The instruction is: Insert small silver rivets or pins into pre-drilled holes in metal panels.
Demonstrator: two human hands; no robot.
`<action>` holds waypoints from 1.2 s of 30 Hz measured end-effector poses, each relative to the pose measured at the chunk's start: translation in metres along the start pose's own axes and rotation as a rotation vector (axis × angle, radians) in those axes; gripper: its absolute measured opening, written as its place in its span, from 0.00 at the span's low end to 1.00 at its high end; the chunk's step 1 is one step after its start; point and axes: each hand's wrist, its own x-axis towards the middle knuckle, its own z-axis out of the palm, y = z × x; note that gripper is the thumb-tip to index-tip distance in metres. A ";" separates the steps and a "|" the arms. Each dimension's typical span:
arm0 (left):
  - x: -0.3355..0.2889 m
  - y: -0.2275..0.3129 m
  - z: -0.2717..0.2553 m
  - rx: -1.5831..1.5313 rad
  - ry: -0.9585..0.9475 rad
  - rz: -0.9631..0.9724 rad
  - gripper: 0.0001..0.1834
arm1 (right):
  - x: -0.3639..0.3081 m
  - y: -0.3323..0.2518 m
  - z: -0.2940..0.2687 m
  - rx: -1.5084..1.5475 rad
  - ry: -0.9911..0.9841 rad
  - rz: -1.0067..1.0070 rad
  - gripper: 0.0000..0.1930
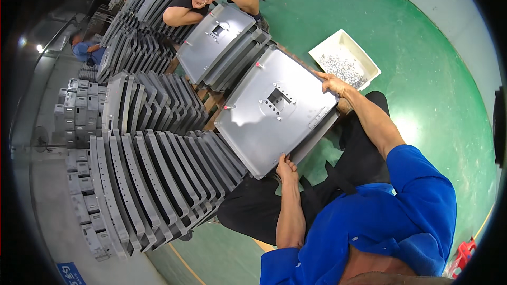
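A flat grey metal panel (253,111) with turned edges lies tilted in front of my knees. It has a square cut-out with small holes around it, and two red-tipped pins stand on its far-left side. My left hand (287,169) is closed at the near edge of this panel, fingers curled against the rim. At the right corner, my right hand (336,85) grips the edge, one finger stretched outward. Another panel's edge shows underneath. The undersides of both hands are hidden.
A white bin (342,47) of small metal parts sits on the green floor (422,68). Rows of grey panels (158,174) stand at left. Beyond lies a stack of similar panels (216,42), where a co-worker sits with hands (203,0) together. A red object (465,253) is at lower right.
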 end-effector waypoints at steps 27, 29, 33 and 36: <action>0.033 -0.026 0.006 0.094 0.085 -0.094 0.13 | 0.030 0.046 -0.011 -0.015 0.093 0.171 0.42; 0.037 -0.027 0.003 0.084 0.071 -0.090 0.14 | 0.031 0.049 -0.010 -0.013 0.122 0.175 0.40; 0.031 -0.023 0.006 0.118 0.045 -0.114 0.18 | 0.034 0.056 -0.018 -0.059 0.192 0.179 0.35; 0.014 -0.020 0.016 0.095 0.031 -0.169 0.22 | 0.029 0.057 -0.021 -0.007 0.448 0.021 0.31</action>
